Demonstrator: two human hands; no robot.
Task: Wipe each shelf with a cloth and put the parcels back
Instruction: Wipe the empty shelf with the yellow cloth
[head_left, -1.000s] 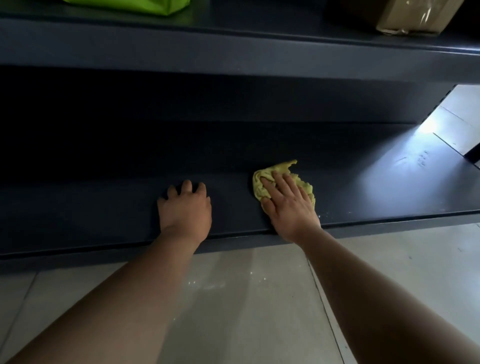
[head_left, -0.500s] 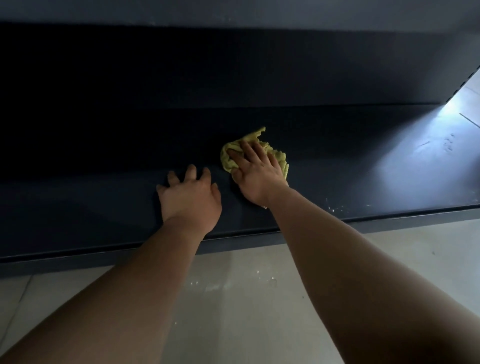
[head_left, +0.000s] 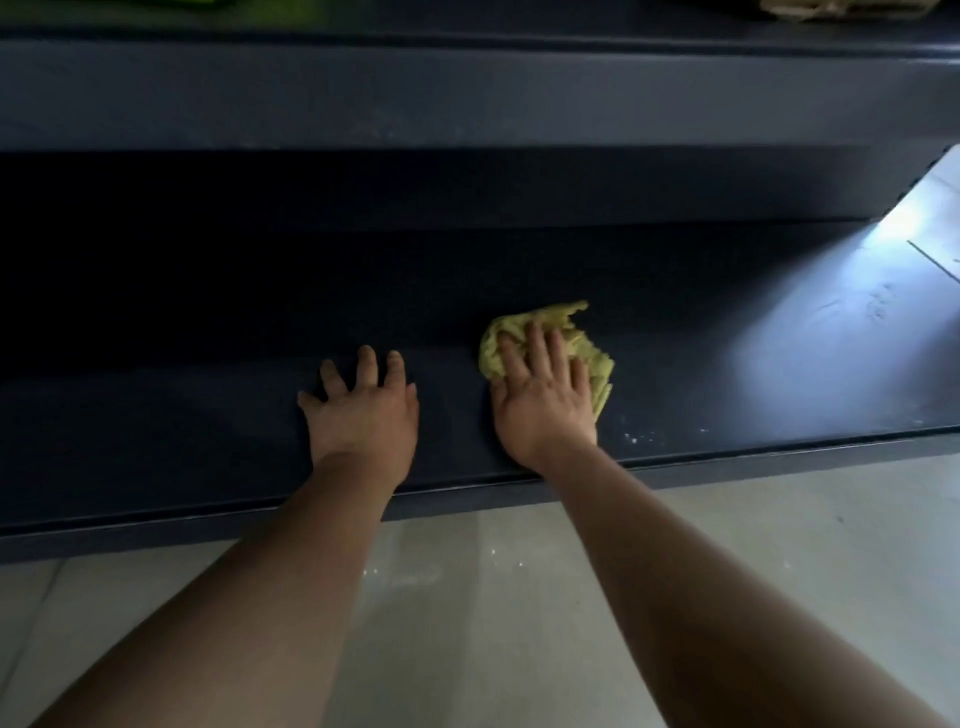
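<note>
The right hand (head_left: 543, 410) is dragging the cloth (head_left: 597, 364) back toward the front edge of the shelf (head_left: 156, 441), fingers spread flat; the left hand (head_left: 363, 415) is resting splayed.

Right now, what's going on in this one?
A person is wiping the bottom shelf. The right hand presses a yellow cloth flat on it, near the front edge. The left hand rests flat on the same surface beside it, not touching the cloth. A few white specks lie just right of the cloth.

Dark bottom shelf (head_left: 156, 447) carries a crumpled yellow cloth (head_left: 597, 364) under the right hand (head_left: 545, 405), the left hand (head_left: 363, 415) flat, perhaps crumbs (head_left: 639, 437).
</note>
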